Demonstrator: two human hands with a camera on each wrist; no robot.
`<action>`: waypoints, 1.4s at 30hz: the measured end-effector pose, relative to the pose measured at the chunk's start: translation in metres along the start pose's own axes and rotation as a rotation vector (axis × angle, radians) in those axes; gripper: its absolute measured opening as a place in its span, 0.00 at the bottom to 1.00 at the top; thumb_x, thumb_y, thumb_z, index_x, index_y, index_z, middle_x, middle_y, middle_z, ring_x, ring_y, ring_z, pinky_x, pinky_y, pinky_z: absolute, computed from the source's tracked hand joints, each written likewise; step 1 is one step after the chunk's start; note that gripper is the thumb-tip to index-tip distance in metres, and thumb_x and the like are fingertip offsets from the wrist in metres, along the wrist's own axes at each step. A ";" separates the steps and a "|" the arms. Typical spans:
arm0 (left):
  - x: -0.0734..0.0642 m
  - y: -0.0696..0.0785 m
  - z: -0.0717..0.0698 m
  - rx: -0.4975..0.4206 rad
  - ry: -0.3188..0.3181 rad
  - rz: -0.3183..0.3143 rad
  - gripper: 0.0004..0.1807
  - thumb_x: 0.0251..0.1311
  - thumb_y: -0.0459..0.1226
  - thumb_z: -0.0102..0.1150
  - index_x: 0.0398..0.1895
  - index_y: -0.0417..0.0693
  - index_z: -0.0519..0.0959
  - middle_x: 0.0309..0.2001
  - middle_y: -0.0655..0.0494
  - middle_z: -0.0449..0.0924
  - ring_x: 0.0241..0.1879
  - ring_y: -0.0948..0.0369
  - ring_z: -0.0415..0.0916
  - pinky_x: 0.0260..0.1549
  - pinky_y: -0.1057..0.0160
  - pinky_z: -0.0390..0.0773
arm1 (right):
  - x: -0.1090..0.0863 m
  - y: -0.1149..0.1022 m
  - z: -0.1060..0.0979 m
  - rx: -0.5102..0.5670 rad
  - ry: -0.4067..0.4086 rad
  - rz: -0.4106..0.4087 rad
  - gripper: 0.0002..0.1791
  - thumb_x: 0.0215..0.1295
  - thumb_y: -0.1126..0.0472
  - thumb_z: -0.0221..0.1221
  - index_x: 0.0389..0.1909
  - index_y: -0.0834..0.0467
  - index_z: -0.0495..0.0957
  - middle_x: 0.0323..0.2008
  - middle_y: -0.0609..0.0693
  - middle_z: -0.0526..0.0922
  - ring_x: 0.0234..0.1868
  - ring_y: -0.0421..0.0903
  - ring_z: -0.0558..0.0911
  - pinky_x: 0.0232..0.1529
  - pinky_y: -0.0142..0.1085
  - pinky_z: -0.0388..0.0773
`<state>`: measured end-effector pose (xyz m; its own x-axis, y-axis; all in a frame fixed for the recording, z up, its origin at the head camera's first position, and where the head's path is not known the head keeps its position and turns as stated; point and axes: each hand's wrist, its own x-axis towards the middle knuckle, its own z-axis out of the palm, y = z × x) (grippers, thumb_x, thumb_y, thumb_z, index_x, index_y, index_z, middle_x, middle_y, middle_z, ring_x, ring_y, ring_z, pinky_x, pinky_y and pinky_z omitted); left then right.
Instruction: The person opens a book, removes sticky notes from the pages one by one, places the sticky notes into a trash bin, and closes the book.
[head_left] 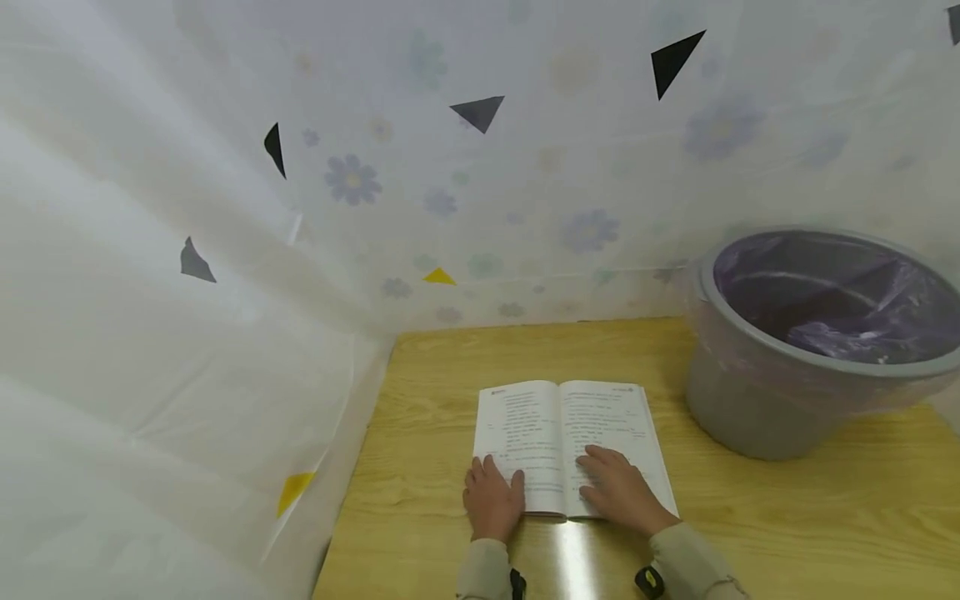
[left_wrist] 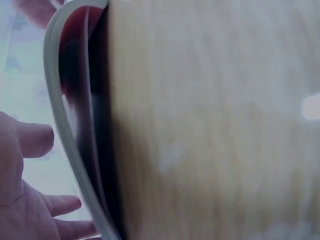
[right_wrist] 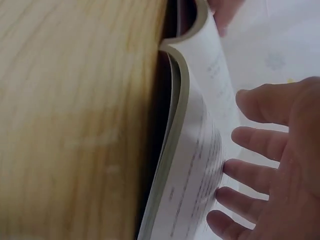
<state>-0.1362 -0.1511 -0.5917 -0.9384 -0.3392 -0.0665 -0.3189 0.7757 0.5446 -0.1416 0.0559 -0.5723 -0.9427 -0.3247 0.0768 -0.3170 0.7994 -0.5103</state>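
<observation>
An open book (head_left: 528, 433) with printed text lies on the wooden table, its spine running away from me. My left hand (head_left: 493, 500) rests on the lower left page near its outer edge, fingers extended. On the right page lies my right hand (head_left: 621, 490), its fingers spread and pointing up and left. In the right wrist view the fingertips of the right hand (right_wrist: 270, 175) touch the page, and the book's curved page edges (right_wrist: 175, 120) show. The left wrist view shows the left hand (left_wrist: 30, 195) beside the book's bent page block (left_wrist: 67, 125), gripping nothing.
A grey bucket (head_left: 757, 417) lined with a clear purplish bag stands on the table (head_left: 420, 467) to the right of the book. A pale flowered sheet (head_left: 525, 183) with black, grey and yellow patches hangs behind, and a white sheet (head_left: 187, 375) hangs at the left.
</observation>
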 end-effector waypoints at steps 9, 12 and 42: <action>-0.010 0.018 -0.005 -0.144 -0.025 0.015 0.35 0.62 0.47 0.60 0.65 0.32 0.68 0.64 0.31 0.69 0.62 0.36 0.68 0.58 0.36 0.71 | 0.004 0.000 0.012 0.229 -0.103 0.048 0.29 0.71 0.51 0.56 0.67 0.63 0.70 0.66 0.63 0.74 0.70 0.67 0.68 0.70 0.62 0.62; -0.013 0.024 -0.006 -0.234 -0.042 0.004 0.36 0.62 0.48 0.60 0.66 0.33 0.66 0.63 0.33 0.71 0.60 0.39 0.72 0.57 0.39 0.74 | 0.006 -0.003 0.015 0.277 -0.111 0.081 0.30 0.74 0.49 0.52 0.69 0.62 0.67 0.66 0.63 0.74 0.70 0.67 0.68 0.70 0.61 0.62; -0.072 0.087 0.020 -0.747 -0.174 0.908 0.40 0.58 0.25 0.56 0.74 0.37 0.53 0.73 0.37 0.56 0.65 0.44 0.70 0.56 0.62 0.81 | -0.018 0.013 -0.045 0.627 -0.089 0.302 0.42 0.73 0.41 0.51 0.80 0.49 0.44 0.78 0.61 0.54 0.70 0.65 0.68 0.59 0.55 0.77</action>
<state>-0.0992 -0.0486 -0.5568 -0.8049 0.2962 0.5142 0.5747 0.1731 0.7999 -0.1334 0.0950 -0.5421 -0.9594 -0.1961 -0.2026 0.1023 0.4276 -0.8982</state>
